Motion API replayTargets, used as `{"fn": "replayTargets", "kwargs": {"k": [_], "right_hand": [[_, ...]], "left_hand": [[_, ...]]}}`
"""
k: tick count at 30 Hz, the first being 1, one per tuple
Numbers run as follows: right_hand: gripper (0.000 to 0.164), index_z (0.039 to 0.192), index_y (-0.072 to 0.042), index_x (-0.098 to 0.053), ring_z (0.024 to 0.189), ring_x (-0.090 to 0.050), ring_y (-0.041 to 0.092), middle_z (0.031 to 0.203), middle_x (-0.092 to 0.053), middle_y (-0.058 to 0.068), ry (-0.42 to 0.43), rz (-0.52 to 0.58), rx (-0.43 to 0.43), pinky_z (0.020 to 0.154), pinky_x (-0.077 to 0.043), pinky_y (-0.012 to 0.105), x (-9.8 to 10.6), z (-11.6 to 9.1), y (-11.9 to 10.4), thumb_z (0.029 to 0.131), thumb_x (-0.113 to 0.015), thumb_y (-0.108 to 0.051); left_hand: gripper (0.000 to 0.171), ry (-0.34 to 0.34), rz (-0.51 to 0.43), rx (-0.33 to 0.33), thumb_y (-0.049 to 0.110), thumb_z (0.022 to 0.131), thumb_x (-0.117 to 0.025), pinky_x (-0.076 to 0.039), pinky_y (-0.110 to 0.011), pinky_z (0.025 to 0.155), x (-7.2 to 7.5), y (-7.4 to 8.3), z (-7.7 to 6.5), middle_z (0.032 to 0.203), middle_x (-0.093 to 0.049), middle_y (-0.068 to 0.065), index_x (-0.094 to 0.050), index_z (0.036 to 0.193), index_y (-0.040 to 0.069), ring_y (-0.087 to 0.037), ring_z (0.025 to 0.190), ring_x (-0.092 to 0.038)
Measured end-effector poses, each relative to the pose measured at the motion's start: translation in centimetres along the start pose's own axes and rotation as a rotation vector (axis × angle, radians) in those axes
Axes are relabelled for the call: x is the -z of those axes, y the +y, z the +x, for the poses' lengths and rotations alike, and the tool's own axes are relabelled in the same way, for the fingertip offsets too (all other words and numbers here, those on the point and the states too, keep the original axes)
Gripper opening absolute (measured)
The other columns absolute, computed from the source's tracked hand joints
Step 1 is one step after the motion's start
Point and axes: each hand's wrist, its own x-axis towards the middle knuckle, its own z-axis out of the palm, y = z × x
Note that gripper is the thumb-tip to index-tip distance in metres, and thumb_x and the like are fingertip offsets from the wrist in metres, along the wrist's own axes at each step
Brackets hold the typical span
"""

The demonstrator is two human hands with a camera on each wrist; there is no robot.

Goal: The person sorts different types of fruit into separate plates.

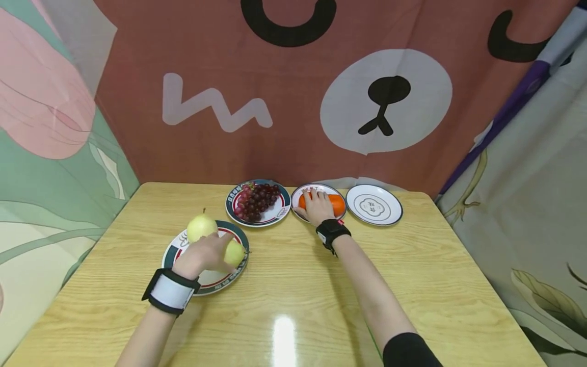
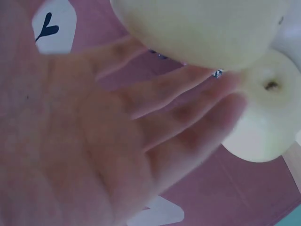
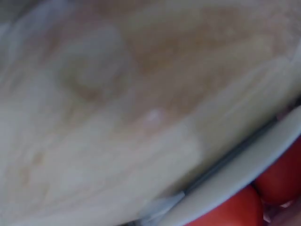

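My left hand [image 1: 208, 253] reaches over a dark-rimmed plate [image 1: 170, 254] with two pale yellow-green pears on it. One pear [image 1: 201, 227] sits at the back of this plate, stem up. The other pear [image 1: 234, 254] lies beside the left fingers. In the left wrist view, those fingers [image 2: 188, 136] are extended, their tips overlapping a pear [image 2: 270, 113]. Farther off, my right hand [image 1: 318, 206] rests over red-orange tomatoes [image 1: 338, 205] on a small white plate [image 1: 310, 187], fingers spread. Two tomatoes [image 3: 233, 211] show past the plate's pale rim in the right wrist view.
A plate [image 1: 285, 200] of dark red grapes [image 1: 258, 202] stands left of the tomato plate. To its right is a bare white plate [image 1: 390, 206] with a printed design. A cloth backdrop [image 1: 293, 102] rises behind the wooden table [image 1: 293, 270].
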Motion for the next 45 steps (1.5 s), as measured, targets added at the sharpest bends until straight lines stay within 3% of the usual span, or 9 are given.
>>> {"fn": "replayTargets", "kwargs": {"k": [6, 12, 16, 22, 28, 32, 37, 41, 45], "right_hand": [[0.07, 0.142, -0.016, -0.032, 0.133, -0.029, 0.036, 0.143, -0.036, 0.014, -0.066, 0.085, 0.064, 0.111, -0.021, 0.051, 2.5, -0.7, -0.8, 0.085, -0.055, -0.05], [0.079, 0.142, -0.014, -0.032, 0.132, -0.029, 0.039, 0.144, -0.034, 0.016, 0.011, 0.113, 0.355, 0.11, -0.024, 0.05, 6.1, -3.1, -3.5, 0.077, -0.069, -0.038], [0.09, 0.145, -0.017, -0.026, 0.131, -0.033, 0.035, 0.145, -0.033, 0.012, 0.06, 0.13, 0.521, 0.11, -0.027, 0.046, 8.5, -5.6, -6.0, 0.072, -0.071, -0.047], [0.093, 0.144, -0.018, -0.026, 0.128, -0.038, 0.03, 0.143, -0.036, 0.01, 0.167, 0.02, 0.671, 0.106, -0.033, 0.046, 9.9, -8.2, -9.0, 0.07, -0.067, -0.058], [0.087, 0.134, -0.012, -0.041, 0.121, -0.046, 0.026, 0.136, -0.046, 0.009, 0.303, -0.074, 0.702, 0.103, -0.039, 0.04, 9.2, -9.0, -9.4, 0.065, -0.072, -0.055], [0.082, 0.127, -0.01, -0.048, 0.116, -0.05, 0.025, 0.131, -0.05, 0.009, 0.358, -0.038, 0.744, 0.098, -0.043, 0.036, 8.3, -9.2, -8.9, 0.063, -0.074, -0.054], [0.064, 0.122, -0.021, -0.054, 0.108, -0.05, 0.025, 0.126, -0.051, 0.009, 0.425, 0.035, 0.799, 0.094, -0.043, 0.035, 7.1, -8.7, -7.6, 0.067, -0.069, -0.049], [0.06, 0.118, -0.025, -0.056, 0.102, -0.05, 0.025, 0.121, -0.051, 0.009, 0.449, 0.053, 0.788, 0.082, -0.048, 0.034, 6.9, -8.1, -6.0, 0.063, -0.07, -0.045], [0.065, 0.119, -0.024, -0.055, 0.098, -0.05, 0.027, 0.119, -0.05, 0.011, 0.419, 0.084, 0.636, 0.071, -0.051, 0.035, 7.2, -7.2, -2.8, 0.061, -0.076, -0.044]], "left_hand": [[0.087, -0.013, -0.059, -0.058, 0.021, 0.057, -0.083, -0.049, -0.045, 0.075, -0.7, -1.2, 0.6, 0.112, -0.054, -0.023, -0.041, 0.132, 0.007, -0.031, 0.091, -0.058], [0.08, 0.121, -0.166, -0.142, 0.021, 0.055, -0.083, -0.047, -0.049, 0.08, -1.0, -2.5, 1.5, 0.111, -0.057, -0.022, -0.048, 0.124, 0.005, -0.036, 0.103, -0.052], [0.082, 0.197, -0.196, -0.129, 0.032, 0.058, -0.083, -0.047, -0.05, 0.079, -0.9, -1.4, 2.1, 0.112, -0.057, -0.022, -0.047, 0.127, 0.007, -0.035, 0.104, -0.052], [0.082, 0.205, -0.296, -0.055, 0.047, 0.067, -0.074, -0.049, -0.047, 0.078, -0.9, 2.2, 3.2, 0.112, -0.061, -0.022, -0.044, 0.128, 0.002, -0.038, 0.101, -0.058], [0.08, 0.23, -0.434, -0.01, 0.04, 0.069, -0.072, -0.049, -0.035, 0.063, -2.0, 4.6, 3.8, 0.1, -0.062, -0.023, -0.036, 0.124, -0.004, -0.027, 0.081, -0.062], [0.092, 0.236, -0.435, -0.1, 0.036, 0.066, -0.077, -0.05, -0.04, 0.075, -2.3, 5.2, 3.4, 0.109, -0.061, -0.025, -0.028, 0.131, -0.005, -0.03, 0.092, -0.062], [0.091, 0.153, -0.446, -0.202, 0.043, 0.069, -0.076, -0.048, -0.044, 0.083, -1.8, 5.0, 2.8, 0.118, -0.058, -0.02, -0.029, 0.137, 0.004, -0.029, 0.102, -0.059], [0.07, 0.249, -0.283, -0.255, 0.041, 0.077, -0.069, -0.046, -0.048, 0.088, -0.9, 3.4, 2.8, 0.125, -0.056, -0.018, -0.043, 0.132, 0.006, -0.033, 0.111, -0.055], [0.06, 0.399, -0.074, -0.071, 0.038, 0.081, -0.064, -0.037, -0.065, 0.089, -0.2, -0.1, 2.7, 0.13, -0.047, -0.025, -0.048, 0.127, 0.004, -0.048, 0.121, -0.039]]}}
